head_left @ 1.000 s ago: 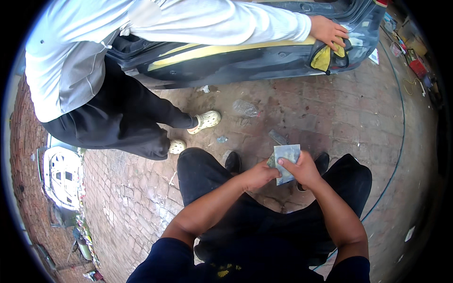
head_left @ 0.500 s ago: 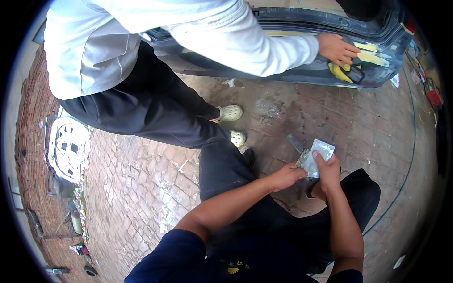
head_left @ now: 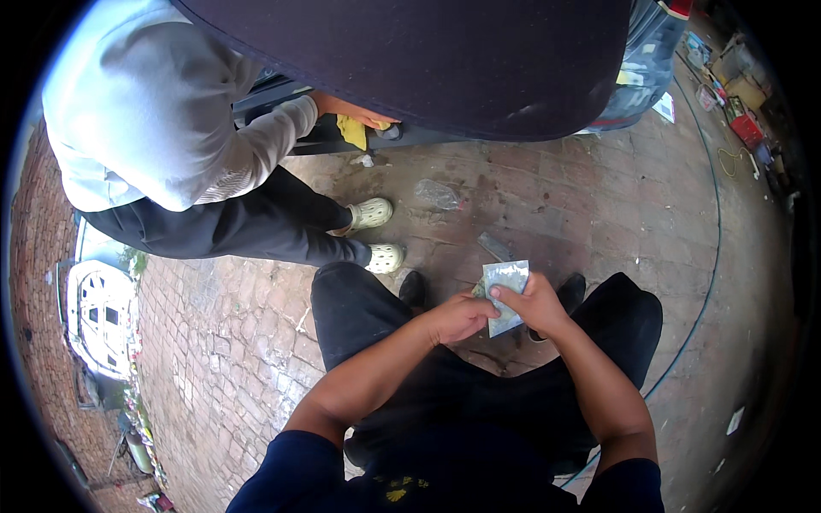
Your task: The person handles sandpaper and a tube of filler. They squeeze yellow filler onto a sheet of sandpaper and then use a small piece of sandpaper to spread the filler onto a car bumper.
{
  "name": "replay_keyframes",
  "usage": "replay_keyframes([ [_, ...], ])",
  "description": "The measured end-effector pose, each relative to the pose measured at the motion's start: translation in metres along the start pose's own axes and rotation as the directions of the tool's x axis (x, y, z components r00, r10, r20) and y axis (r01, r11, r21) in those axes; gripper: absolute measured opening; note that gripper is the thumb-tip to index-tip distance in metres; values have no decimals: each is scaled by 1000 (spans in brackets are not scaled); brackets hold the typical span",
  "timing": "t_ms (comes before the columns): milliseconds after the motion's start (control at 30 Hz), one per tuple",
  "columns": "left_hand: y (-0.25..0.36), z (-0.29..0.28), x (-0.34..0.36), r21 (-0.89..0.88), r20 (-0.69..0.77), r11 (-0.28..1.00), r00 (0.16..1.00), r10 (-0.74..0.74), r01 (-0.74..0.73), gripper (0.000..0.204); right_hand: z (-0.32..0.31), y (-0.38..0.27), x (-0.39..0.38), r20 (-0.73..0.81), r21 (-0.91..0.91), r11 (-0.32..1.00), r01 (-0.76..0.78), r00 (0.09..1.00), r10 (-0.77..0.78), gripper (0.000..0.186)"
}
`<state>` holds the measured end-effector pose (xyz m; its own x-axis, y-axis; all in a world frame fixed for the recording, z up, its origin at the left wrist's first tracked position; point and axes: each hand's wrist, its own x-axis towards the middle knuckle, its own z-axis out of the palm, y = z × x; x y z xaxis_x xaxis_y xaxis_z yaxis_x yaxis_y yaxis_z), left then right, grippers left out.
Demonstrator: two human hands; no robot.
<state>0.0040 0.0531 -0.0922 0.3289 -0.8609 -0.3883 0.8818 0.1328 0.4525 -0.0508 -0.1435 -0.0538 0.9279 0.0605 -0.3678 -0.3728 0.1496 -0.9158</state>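
Gripping pale sheet [head_left: 506, 277] in R hand [head_left: 537, 305], pressing thumb [head_left: 510, 297] on top, prob. for flatness; pinching w/ L hand [head_left: 460, 319] at sheet's L edge, by greenish piece [head_left: 479, 289], prob. for steadying. Holding sheet betw. hands, facing grey block [head_left: 494, 248] just beyond them on brick floor [head_left: 581, 197].

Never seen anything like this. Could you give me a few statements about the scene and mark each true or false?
1. The right hand holds a pale grey sheet. True.
2. The left hand is empty. False: it pinches a greenish piece beside the sheet.
3. The co-worker wears black boots. False: the shoes are pale clogs.
4. Clear plastic lies on the paved ground. True.
5. The thin hose runs along the person's left. False: the hose curves along the right.
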Motion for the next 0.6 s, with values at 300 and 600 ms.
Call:
replay_keyframes([
  [300,-3,5,14,44,-32,997,997,66,-65,33,-6,10,0,-117,78,993,93,990,-83,23],
  [600,-14,28,28,610,-295,760,825,482,-226,26,-30,38,16,-548,266,946,184,837,-8,18],
])
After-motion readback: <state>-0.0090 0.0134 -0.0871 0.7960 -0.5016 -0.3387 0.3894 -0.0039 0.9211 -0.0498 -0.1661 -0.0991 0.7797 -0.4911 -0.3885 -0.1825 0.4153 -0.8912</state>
